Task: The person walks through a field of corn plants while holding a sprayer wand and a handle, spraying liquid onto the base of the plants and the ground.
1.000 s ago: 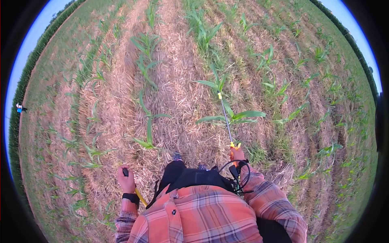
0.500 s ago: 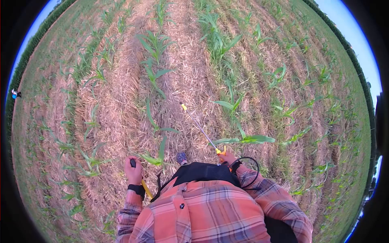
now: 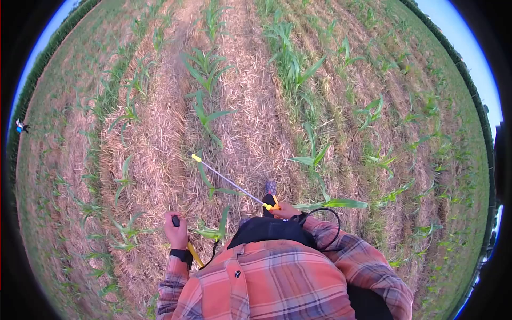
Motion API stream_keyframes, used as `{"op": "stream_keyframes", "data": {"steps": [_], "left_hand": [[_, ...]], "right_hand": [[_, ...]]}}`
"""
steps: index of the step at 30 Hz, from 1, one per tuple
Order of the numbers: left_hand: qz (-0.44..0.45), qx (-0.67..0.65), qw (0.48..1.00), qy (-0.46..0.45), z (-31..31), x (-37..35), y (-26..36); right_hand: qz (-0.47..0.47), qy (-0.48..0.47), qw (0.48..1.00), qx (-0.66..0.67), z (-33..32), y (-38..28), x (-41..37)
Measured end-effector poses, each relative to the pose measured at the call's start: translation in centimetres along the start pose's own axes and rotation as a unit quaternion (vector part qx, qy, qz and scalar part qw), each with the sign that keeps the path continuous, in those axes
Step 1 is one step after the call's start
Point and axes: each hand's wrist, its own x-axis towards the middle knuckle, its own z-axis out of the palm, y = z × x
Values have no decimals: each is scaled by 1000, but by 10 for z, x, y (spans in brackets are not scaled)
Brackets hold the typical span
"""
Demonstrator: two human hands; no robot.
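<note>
My left hand (image 3: pixel 176 231) is closed around the black grip (image 3: pixel 175 221) of a yellow lever (image 3: pixel 195 255), low on the left beside my body. My right hand (image 3: pixel 286 210) wraps round the orange and yellow handle (image 3: pixel 271 206) of a spray wand in front of my waist. The wand's thin metal tube (image 3: pixel 230 182) points forward and left, ending in a yellow nozzle (image 3: pixel 196 158) over the straw, close to a green plant (image 3: pixel 209 186). A black hose (image 3: pixel 339 226) loops beside my right wrist.
Rows of young leafy plants (image 3: pixel 290 66) run forward through straw-covered soil (image 3: pixel 248 90). One patterned shoe (image 3: pixel 271 188) shows ahead of my waist. A person (image 3: pixel 21 126) stands far off at the left edge. Broad leaves (image 3: pixel 341 204) lie near my right hand.
The wand has swung left, its nozzle moving from the middle row gap to the left plant row. My right hand has shifted left, and a shoe now shows farther forward and right.
</note>
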Motion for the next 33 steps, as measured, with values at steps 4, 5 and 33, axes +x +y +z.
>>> {"op": "stream_keyframes", "data": {"steps": [4,5,33], "left_hand": [[11,30,999,24,19,35,19],[32,60,997,29,24,42,25],[64,140,988,-10,200,251,117]], "right_hand": [[7,34,999,21,-36,-8,38],[34,49,998,4,-48,-6,49],[103,380,849,353,-283,-35,127]]}}
